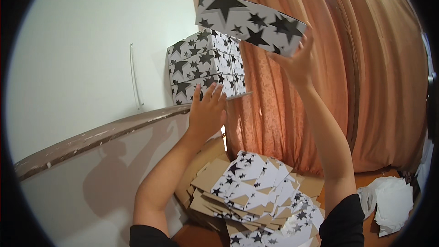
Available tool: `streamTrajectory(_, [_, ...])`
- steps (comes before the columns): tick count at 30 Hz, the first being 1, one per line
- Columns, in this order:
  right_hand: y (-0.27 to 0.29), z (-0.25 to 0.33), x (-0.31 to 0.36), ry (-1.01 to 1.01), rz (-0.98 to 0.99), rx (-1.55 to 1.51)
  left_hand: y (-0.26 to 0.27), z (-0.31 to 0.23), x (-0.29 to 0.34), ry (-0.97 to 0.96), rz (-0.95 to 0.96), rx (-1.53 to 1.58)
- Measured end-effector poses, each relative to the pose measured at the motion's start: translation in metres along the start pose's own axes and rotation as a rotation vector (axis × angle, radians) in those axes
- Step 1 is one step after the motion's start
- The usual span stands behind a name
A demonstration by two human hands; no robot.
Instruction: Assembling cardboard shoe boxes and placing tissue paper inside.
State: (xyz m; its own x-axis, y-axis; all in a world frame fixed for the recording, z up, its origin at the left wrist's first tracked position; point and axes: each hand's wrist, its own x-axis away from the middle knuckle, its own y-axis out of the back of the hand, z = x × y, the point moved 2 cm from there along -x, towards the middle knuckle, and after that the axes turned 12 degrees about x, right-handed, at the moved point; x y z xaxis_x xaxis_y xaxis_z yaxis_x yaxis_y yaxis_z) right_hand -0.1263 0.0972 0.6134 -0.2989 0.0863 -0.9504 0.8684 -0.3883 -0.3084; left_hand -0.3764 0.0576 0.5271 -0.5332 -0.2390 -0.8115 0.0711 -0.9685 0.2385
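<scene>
A stack of white boxes (190, 59) with black stars is standing three layers high on a worn ledge (114, 130), which is running out to the left from beneath the stack. The right hand (301, 61) is holding another starred box (254, 23) above and to the right of the stack, closing around its right end with the thumb beneath and the fingers against the end. This box is tilting, its left end higher than its right and overlapping the top of the stack from this angle; I cannot tell whether the two are touching. The left hand (208, 112) is holding nothing and is reaching up in front of the stack's lowest layer, its fingers spreading wide; whether the fingertips are touching that layer, I cannot tell. An orange curtain (270, 114) is hanging to the right of the stack, and a white wall (82, 41) is rising to its left. Below the stack, flat starred cardboard pieces (249, 190) are lying in an untidy heap. Some white sheets (394, 203) are lying far below and to the right of the stack.
</scene>
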Motion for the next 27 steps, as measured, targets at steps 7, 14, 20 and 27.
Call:
streamTrajectory(7, [-0.112, -0.013, -0.058, 0.196, 0.074, 0.27, -0.036, 0.018, -0.007, 0.061, -0.072, -0.03])
streamTrajectory(14, [-0.182, -0.012, -0.093, 0.082, 0.176, 0.316, -0.039, 0.02, -0.005, 0.057, 0.196, -0.179])
streamTrajectory(20, [-0.222, -0.012, -0.103, 0.026, 0.262, 0.489, -0.032, 0.016, -0.003, 0.049, 0.222, -0.075])
streamTrajectory(27, [-0.256, -0.042, -0.109, 0.12, 0.167, 0.363, -0.034, 0.019, -0.005, -0.011, 0.241, -0.247])
